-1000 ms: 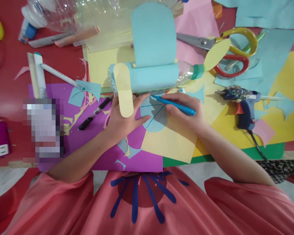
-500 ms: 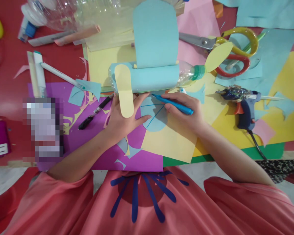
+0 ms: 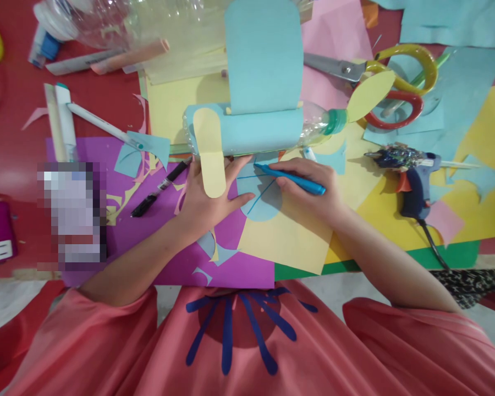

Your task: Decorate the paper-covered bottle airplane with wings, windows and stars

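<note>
My right hand point(image 3: 313, 184) grips a blue marker point(image 3: 303, 181), its tip touching a light blue paper piece point(image 3: 266, 203) with several blue lines drawn on it. My left hand point(image 3: 208, 203) lies with fingers spread at the left edge of that piece, just below a plastic bottle point(image 3: 313, 122) wrapped in light blue paper. A rounded yellow paper strip point(image 3: 213, 159) hangs from the bottle over my left hand and hides part of its fingers. Upright from the wrap extends a large blue paper flap point(image 3: 266, 60). Beside the green cap point(image 3: 336, 121) is a yellow leaf-shaped piece point(image 3: 371, 96).
Scissors point(image 3: 350, 71) lie behind the bottle's cap end, and a glue gun point(image 3: 414, 181) rests on the right. Left of my hands are a black pen point(image 3: 160, 188), a pixelated phone-like object point(image 3: 76, 217) and paper scraps. Clear plastic bottles point(image 3: 94, 22) lie at the back left.
The marker's tip has shifted slightly down, and a short blue mark now shows near the top of the paper piece. My left hand stays in place.
</note>
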`<action>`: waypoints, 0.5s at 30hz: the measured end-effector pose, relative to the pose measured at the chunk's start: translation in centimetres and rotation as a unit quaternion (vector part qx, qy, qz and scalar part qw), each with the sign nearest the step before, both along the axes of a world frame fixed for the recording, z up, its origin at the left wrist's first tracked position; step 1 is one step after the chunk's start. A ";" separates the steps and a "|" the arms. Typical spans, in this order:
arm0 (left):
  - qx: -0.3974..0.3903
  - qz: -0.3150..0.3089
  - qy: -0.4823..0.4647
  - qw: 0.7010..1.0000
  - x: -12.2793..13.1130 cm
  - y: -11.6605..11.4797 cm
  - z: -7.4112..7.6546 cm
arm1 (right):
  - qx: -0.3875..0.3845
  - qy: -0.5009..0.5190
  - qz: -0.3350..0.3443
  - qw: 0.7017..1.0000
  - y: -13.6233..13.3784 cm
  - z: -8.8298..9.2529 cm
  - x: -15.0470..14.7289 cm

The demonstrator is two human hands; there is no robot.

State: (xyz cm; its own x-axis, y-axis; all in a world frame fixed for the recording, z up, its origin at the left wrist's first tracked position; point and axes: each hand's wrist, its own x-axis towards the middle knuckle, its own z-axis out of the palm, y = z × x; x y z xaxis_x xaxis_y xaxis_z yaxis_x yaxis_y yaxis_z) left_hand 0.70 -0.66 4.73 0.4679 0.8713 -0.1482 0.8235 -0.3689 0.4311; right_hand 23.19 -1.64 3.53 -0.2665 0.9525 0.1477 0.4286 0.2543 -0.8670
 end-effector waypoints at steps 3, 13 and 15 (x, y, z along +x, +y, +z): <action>0.004 -0.004 -0.008 1.000 0.0 0.0 -0.1 | -0.002 0.002 0.007 1.000 0.0 0.0 0.1; 0.023 -0.014 -0.019 0.999 -0.4 0.0 -0.5 | 0.006 0.020 0.019 1.000 -0.2 -0.2 0.1; 0.034 -0.017 -0.019 0.999 -0.5 0.0 -0.5 | 0.005 0.020 0.019 1.000 -0.2 -0.1 0.1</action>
State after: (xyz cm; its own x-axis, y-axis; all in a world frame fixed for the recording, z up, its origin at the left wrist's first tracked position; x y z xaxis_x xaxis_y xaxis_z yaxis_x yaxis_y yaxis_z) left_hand 0.25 -0.62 4.20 0.5021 0.8620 -0.0704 0.7931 -0.4265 0.4348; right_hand 23.25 -1.88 3.43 -0.2959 0.9403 0.1682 0.3838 0.2783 -0.8805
